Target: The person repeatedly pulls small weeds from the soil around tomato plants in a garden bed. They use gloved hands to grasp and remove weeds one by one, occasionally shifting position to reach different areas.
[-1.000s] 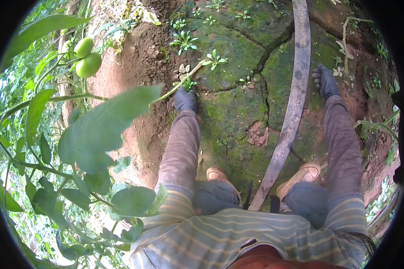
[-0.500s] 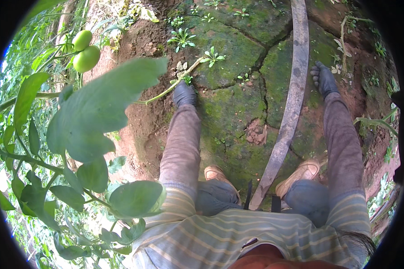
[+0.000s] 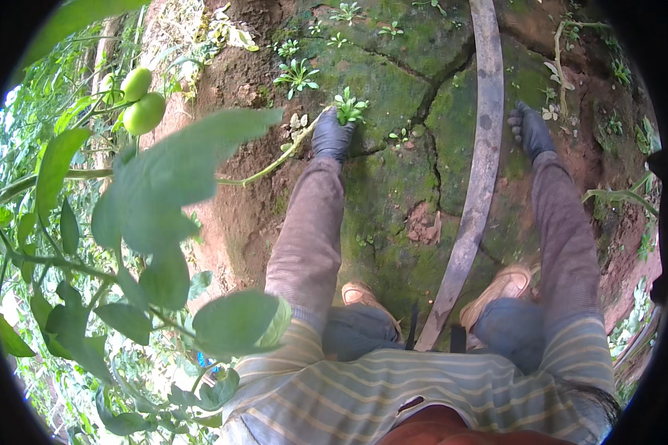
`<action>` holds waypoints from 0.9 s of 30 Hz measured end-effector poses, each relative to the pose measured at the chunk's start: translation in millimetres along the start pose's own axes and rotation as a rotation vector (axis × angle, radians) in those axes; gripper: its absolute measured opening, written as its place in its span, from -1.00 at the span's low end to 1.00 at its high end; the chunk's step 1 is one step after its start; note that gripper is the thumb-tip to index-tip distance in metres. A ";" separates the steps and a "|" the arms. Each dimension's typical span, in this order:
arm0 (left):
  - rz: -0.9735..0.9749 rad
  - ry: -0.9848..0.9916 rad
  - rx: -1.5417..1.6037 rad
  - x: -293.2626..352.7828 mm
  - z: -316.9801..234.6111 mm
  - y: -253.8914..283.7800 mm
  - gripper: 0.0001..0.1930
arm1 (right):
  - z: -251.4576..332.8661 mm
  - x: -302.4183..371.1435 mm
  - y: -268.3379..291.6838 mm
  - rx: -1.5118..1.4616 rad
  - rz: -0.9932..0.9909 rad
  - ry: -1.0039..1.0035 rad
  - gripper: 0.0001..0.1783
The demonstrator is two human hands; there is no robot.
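My left hand point(image 3: 332, 138), in a dark glove, is closed at the base of a small leafy green weed point(image 3: 350, 107). The weed's leaves show beyond the fingertips. Beside that hand, a pale bent stem point(image 3: 263, 174) lies across the soil. My right hand point(image 3: 531, 130), gloved the same way, hangs over the ground right of a long grey strip point(image 3: 485, 133). Its fingers are curled in, and the inside of the palm is hidden. Another rosette weed point(image 3: 297, 75) grows a little farther off to the left.
Tomato leaves point(image 3: 152, 178) hang close on the left, with green tomatoes point(image 3: 144, 113) behind them. The ground point(image 3: 382, 185) is mossy and cracked, with several more small weeds. My shoes point(image 3: 501, 293) stand either side of the strip. Another stem point(image 3: 560, 63) lies at the far right.
My left hand has moved right and forward from beside the pale stem to the leafy weed and closed at its base. My right hand has barely moved.
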State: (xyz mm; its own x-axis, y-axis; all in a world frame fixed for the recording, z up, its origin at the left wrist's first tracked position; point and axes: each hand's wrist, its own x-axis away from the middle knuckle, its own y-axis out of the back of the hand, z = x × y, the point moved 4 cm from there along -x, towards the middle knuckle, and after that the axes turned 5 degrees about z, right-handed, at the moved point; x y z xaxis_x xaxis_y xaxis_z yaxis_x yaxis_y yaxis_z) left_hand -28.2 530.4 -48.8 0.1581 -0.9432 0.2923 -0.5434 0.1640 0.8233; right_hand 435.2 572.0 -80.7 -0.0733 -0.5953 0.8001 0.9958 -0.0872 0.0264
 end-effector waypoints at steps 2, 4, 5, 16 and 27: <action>0.002 -0.020 -0.025 -12.7 -6.6 -9.5 -0.61 | -0.2 -0.5 -0.3 -0.004 0.002 -0.009 -0.64; -0.052 -0.052 -0.083 -19.1 -11.0 -14.0 -0.63 | -0.1 -1.2 0.0 -0.004 -0.004 -0.029 -0.64; -0.087 -0.106 -0.116 -19.3 -13.0 -14.0 -0.65 | -0.1 -1.5 0.0 -0.007 -0.004 -0.039 -0.65; -0.313 0.046 0.778 -39.0 8.2 14.1 -0.71 | 0.2 -5.4 1.6 -0.032 -0.008 -0.082 -0.67; -0.289 0.147 -0.223 -97.4 30.2 75.2 -0.77 | 7.0 -0.3 -0.7 -0.034 -0.051 -0.139 -0.67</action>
State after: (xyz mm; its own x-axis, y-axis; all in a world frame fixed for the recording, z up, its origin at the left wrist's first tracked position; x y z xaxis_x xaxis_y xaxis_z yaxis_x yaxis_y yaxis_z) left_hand -109.3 625.9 -30.1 0.4037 -0.9108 0.0867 -0.2696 -0.0279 0.9626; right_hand 434.8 577.8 -76.8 -0.1130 -0.4735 0.8735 0.9885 -0.1429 0.0505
